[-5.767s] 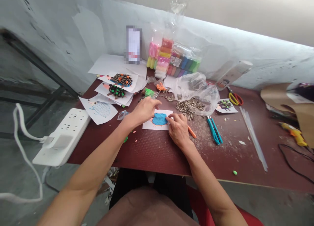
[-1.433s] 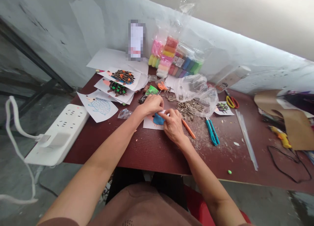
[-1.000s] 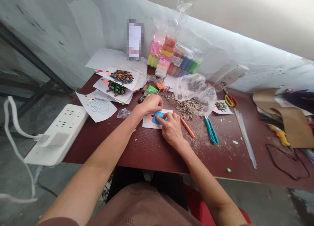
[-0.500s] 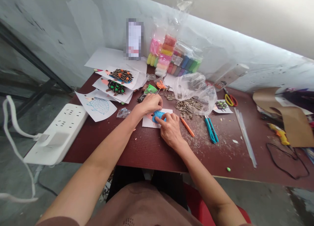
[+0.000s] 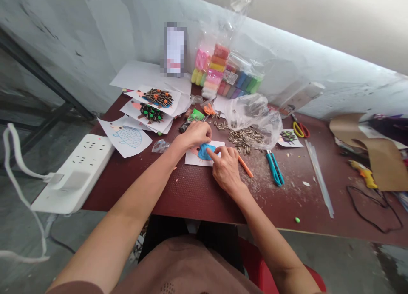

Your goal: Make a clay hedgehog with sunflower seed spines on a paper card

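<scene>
**Fingers (image 5: pixel 214 155) out straight on the blue patch (image 5: pixel 204 152)!**

One digit of the right hand (image 5: pixel 225 167), thumb or forefinger, reaches out flat and touches the blue; the rest bend loosely, closed round nothing that shows. Across from it, the left hand (image 5: pixel 198 133) curls down at the far edge of the white card (image 5: pixel 192 159), and whether those fingers grip anything, nobody can tell from up here. The card lies flat on the table (image 5: pixel 191 192), right between the two hands, its blue seemingly soft clay.

Just beyond, sunflower seeds (image 5: pixel 245 140) sit heaped against a clear plastic bag (image 5: pixel 255 115). An orange stick (image 5: pixel 245 166) lies just beside the right hand, a teal cutter (image 5: pixel 274 169) farther right.

Now the danger! Push sideways and the loose card could skid or crease; lean too hard and the blue might smear past its edge, or lift away on a sticky fingertip. A careless swing to the right could roll that stick or scatter seeds.

And the blind spots: the left fingertips tuck out of sight, the right hand covers part of the card, and the cutter's blade is too small to read. Back by the wall, an upright screen (image 5: pixel 174 49) is blurred into blocks; far right, brown paper (image 5: pixel 387 162) runs out of view.
</scene>
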A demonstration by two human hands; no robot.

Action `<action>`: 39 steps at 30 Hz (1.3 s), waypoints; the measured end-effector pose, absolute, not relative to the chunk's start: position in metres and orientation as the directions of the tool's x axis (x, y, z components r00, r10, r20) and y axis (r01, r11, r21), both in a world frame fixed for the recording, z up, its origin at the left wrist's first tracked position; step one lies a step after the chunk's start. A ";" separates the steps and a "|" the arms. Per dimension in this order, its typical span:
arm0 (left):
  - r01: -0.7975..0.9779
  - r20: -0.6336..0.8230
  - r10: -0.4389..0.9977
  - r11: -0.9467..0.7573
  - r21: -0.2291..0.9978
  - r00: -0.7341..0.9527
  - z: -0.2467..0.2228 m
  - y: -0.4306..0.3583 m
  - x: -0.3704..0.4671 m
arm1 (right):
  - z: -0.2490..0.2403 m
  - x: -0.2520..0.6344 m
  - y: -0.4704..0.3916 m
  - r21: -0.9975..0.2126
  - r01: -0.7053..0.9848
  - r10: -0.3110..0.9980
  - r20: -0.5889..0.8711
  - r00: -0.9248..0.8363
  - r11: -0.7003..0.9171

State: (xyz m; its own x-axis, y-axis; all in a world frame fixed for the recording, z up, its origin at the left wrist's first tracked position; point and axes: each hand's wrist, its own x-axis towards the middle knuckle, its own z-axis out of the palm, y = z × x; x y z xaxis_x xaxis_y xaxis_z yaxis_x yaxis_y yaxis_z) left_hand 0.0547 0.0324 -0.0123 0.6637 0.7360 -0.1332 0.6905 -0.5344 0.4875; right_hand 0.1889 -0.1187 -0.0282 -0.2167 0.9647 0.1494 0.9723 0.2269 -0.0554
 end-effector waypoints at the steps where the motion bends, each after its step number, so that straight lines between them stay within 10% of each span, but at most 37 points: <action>1: 0.689 -0.131 0.737 -0.533 0.490 0.663 -0.012 0.032 0.055 | -0.028 0.189 -0.117 -0.051 0.975 0.968 0.146 -0.205 0.214; 39: 0.682 -0.131 0.738 -0.521 0.513 0.662 -0.013 0.032 0.055 | -0.027 0.198 -0.116 -0.052 0.980 0.975 0.120 -0.185 0.192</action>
